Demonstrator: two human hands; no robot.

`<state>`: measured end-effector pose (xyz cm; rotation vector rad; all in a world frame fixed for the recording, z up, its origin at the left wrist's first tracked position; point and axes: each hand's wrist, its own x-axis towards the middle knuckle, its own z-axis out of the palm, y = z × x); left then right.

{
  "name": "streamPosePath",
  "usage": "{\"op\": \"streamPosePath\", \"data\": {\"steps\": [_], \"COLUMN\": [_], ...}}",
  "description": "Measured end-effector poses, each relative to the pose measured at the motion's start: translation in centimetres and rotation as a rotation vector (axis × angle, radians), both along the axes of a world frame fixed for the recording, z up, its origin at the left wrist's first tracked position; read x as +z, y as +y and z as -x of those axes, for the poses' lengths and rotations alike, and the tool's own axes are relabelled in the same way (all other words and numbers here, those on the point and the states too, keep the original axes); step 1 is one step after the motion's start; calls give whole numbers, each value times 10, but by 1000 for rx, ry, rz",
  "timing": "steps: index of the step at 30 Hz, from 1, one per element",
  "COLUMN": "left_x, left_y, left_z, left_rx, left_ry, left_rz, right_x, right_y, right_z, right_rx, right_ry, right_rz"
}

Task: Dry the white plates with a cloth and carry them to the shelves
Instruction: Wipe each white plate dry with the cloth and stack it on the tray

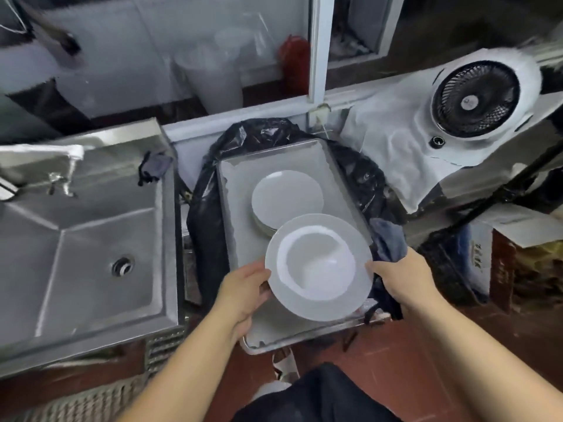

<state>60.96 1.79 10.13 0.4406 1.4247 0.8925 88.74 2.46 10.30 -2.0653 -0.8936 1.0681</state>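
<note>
A cramped kitchen corner: steel sink point(91, 239) left, metal tray point(240, 190) resting on a black bin bag. Over the tray's near end, the left hand point(246, 290) and right hand point(399, 278) grip opposite rims of a white plate point(318, 266); the right also seems to hold a dark cloth point(390, 236). Best to wipe the glossy, deep well first. More plates point(286, 196) are stacked just beyond.

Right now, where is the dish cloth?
In the head view the blue-grey cloth hangs at the right edge of the metal tray, just beyond the right hand that holds the deep white plate.
</note>
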Motion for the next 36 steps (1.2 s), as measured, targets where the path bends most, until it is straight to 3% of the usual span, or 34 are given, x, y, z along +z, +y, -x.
{"op": "streamPosePath", "data": {"steps": [9, 22, 36], "left_x": [-15, -47, -76], "left_y": [61, 163, 199], "left_z": [40, 27, 21], "left_rx": [40, 21, -23], "left_ry": [86, 340, 724], "left_rz": [-10, 15, -11], "right_x": [-1, -33, -75], "right_y": [78, 207, 253], "right_z": [33, 35, 44], "right_rx": [117, 319, 424], "right_ry": [-71, -241, -340], "right_rz": [-12, 92, 191]}}
